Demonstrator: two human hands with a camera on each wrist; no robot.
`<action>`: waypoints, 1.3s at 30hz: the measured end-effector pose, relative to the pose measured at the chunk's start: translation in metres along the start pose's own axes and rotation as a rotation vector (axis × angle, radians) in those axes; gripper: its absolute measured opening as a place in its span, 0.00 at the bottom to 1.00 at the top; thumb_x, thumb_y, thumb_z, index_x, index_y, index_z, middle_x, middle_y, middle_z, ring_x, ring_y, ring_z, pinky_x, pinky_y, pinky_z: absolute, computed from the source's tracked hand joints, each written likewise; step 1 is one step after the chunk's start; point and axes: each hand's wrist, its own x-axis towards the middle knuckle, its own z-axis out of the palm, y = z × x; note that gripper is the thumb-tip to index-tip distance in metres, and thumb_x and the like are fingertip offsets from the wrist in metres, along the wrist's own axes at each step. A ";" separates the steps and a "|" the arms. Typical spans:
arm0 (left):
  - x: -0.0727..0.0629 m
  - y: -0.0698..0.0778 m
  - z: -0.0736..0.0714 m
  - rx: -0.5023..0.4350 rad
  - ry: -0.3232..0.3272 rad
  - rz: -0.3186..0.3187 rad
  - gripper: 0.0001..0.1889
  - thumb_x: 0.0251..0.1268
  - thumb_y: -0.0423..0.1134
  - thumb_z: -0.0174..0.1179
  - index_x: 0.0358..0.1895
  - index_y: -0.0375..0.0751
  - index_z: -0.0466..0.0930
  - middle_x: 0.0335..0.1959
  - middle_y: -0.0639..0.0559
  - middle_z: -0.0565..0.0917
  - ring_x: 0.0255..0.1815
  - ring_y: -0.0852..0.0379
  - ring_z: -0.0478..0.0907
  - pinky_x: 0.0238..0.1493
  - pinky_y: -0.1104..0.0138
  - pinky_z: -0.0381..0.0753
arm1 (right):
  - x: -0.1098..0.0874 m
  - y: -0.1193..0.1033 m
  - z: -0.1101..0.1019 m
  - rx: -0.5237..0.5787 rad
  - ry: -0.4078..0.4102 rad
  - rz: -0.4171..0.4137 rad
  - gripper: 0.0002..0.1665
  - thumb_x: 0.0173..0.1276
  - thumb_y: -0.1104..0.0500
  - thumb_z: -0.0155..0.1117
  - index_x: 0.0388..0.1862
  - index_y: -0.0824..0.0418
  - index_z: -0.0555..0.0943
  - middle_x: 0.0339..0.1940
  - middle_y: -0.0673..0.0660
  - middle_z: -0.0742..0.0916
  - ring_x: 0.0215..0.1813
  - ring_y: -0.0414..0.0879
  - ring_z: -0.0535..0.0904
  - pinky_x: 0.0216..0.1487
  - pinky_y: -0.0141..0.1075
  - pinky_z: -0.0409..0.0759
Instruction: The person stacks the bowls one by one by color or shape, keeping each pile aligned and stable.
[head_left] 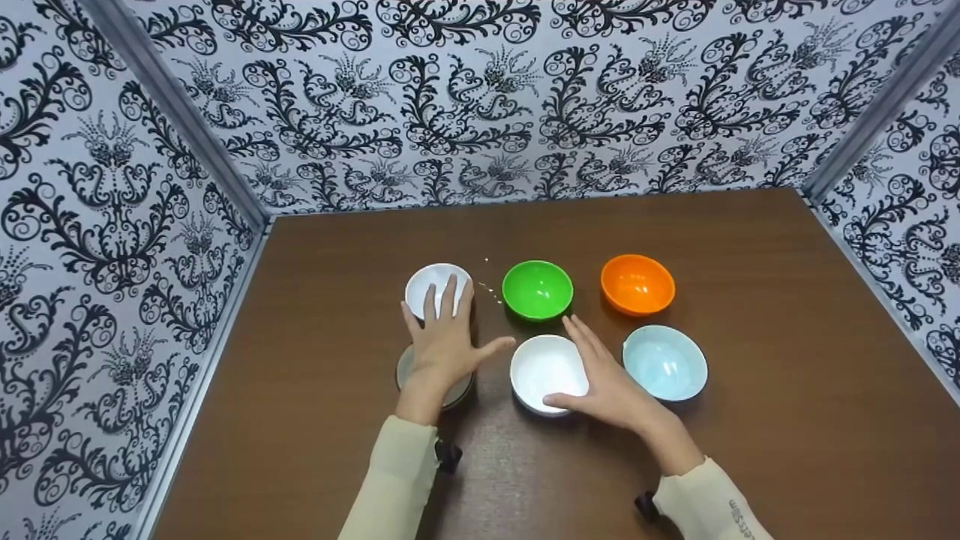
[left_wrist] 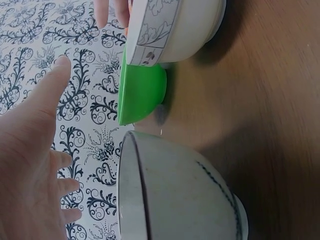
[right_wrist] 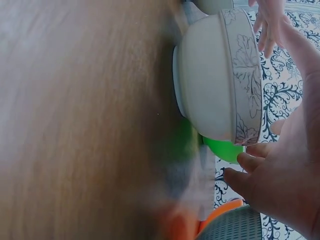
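Brown tabletop (head_left: 540, 480) bears nearer white bowl (head_left: 544, 375) upright, mouth upward.

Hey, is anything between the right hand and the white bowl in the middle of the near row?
No, nothing visible. The right hand is at the right side of the white bowl. The green bowl stands beyond it and the light blue bowl to its right, neither between them.
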 end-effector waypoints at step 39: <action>-0.011 -0.003 0.005 -0.027 -0.017 -0.010 0.58 0.52 0.82 0.49 0.81 0.53 0.46 0.84 0.49 0.46 0.83 0.42 0.43 0.77 0.34 0.34 | -0.017 0.018 0.022 0.264 0.032 0.043 0.75 0.45 0.43 0.84 0.82 0.51 0.44 0.82 0.56 0.58 0.79 0.55 0.59 0.78 0.61 0.57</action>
